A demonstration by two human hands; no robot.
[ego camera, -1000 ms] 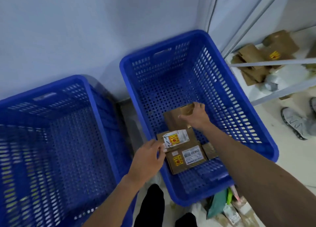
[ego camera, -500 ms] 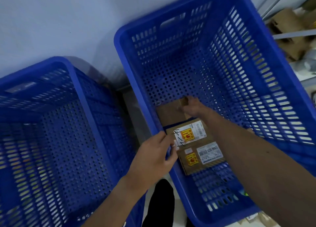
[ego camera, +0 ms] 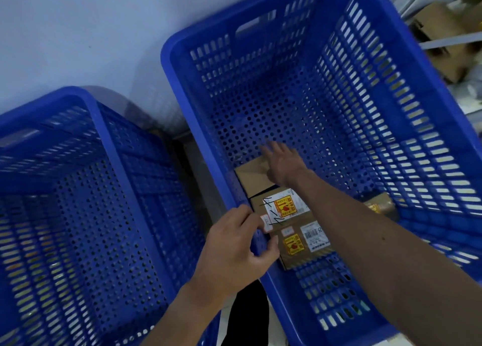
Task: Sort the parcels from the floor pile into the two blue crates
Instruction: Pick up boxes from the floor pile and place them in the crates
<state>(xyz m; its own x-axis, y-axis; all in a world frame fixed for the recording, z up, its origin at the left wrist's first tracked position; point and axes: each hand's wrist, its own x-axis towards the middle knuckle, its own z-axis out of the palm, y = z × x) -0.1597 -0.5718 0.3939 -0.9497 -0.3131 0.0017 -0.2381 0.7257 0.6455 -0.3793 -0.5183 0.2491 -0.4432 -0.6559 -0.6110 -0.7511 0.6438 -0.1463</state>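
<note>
While the right hand (ego camera: 283, 163), fingers straight, rests on the plain brown parcel (ego camera: 251, 176) by the nine o'clock wall of the right crate (ego camera: 170, 66), the left hand (ego camera: 234, 244) curls round that rim. Best slide the parcel flush against the labelled parcels (ego camera: 284, 206) at its six o'clock, leaving floor free.

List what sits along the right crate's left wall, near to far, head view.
barcode-label box → box with pen-marked label → plain brown box → bare crate floor → far crate wall with its handle slot
</note>
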